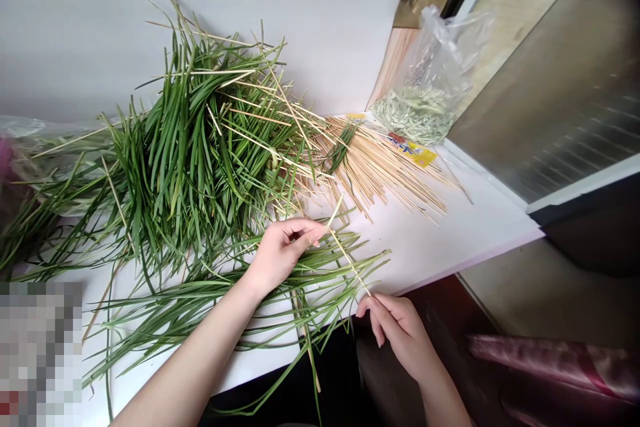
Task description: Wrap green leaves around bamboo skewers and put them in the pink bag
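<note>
My right hand (397, 327) pinches the lower end of a thin bamboo skewer (351, 262) near the table's front edge. The skewer slants up and left, its far tip meeting my left hand (283, 250). Between the thumb and fingers of that hand is a garlic chive, its pale stem end (337, 207) poking out past the fingertips. Whether the tip has pierced the stem is too small to tell. Under my left wrist lie loose garlic chives (200, 307), spread sideways along the front edge. Behind them rises a big heap of chives (185, 167) with skewers sticking out.
Many bare skewers (385, 173) fan out right of the heap. At the back right stand a clear bag of pale green shreds (417, 113) and a yellow packet (421, 153). A white wall (325, 27) backs the white table (480, 213); a framed glass panel (550, 100) is at right.
</note>
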The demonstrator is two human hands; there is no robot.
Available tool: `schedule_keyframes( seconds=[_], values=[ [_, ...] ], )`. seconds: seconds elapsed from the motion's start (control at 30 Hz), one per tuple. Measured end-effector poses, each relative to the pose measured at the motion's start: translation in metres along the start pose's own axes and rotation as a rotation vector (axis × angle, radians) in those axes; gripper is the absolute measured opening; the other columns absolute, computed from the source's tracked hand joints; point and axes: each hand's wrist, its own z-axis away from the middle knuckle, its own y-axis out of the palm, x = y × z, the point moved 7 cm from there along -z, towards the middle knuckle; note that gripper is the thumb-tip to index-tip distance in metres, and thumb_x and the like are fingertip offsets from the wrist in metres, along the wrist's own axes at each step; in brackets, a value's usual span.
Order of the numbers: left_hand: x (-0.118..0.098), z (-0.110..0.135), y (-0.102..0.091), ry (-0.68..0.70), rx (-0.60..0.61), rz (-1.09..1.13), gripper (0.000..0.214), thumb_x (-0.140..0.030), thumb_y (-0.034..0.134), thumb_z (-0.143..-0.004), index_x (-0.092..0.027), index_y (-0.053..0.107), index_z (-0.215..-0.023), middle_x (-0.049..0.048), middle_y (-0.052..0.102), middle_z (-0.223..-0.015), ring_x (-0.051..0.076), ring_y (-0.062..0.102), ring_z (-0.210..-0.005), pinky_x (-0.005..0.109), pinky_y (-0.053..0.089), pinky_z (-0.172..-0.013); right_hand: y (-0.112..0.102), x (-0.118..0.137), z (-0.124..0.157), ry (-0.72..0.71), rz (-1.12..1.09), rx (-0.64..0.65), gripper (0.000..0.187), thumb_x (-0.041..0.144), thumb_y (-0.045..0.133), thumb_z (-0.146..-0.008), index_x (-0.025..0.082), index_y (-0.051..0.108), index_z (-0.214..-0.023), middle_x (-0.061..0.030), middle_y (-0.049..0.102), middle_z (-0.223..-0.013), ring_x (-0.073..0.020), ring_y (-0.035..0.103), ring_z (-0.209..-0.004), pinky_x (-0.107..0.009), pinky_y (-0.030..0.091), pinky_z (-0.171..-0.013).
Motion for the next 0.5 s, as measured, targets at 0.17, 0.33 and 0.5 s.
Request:
schedule_keyframes(
  seconds=[0.17,0.33,0.5],
  values=[
    [-0.001,0.001,0.003,0.005,0.021,-0.027,0.023,-0.036,0.072,-0.086,-0.016,0.081,-0.09,0.005,0.077,-0.081,0.015,0.064,-0.07,0.025,0.051,-0.07,-0.001,0.0,0.001,-0.002,0.006,-0.011,0.042,0.038,0.042,-0.108,0.019,0.066,-0.08,0.0066,0.045,-0.045,-0.0166,0.045,-0.046,-0.029,0.042,-0.064],
    [-0.002,0.001,0.004,0.019,0.054,-0.036,0.022,-0.033,0.069,-0.088,-0.014,0.08,-0.09,0.0044,0.075,-0.077,0.014,0.063,-0.068,0.025,0.051,-0.069,-0.001,-0.003,0.003,0.0,0.001,-0.005,0.042,0.039,0.041,-0.109,0.019,0.066,-0.083,0.0068,0.045,-0.046,-0.0167,0.045,-0.045,-0.029,0.042,-0.065],
    [-0.003,0.006,0.018,0.048,0.141,-0.139,0.017,-0.024,0.065,-0.091,-0.015,0.079,-0.091,0.0047,0.075,-0.082,0.015,0.065,-0.073,0.026,0.05,-0.072,0.0,-0.005,0.002,-0.014,0.0,-0.014,0.042,0.039,0.041,-0.109,0.019,0.066,-0.082,0.0068,0.046,-0.046,-0.0168,0.046,-0.045,-0.029,0.04,-0.064]
  ],
)
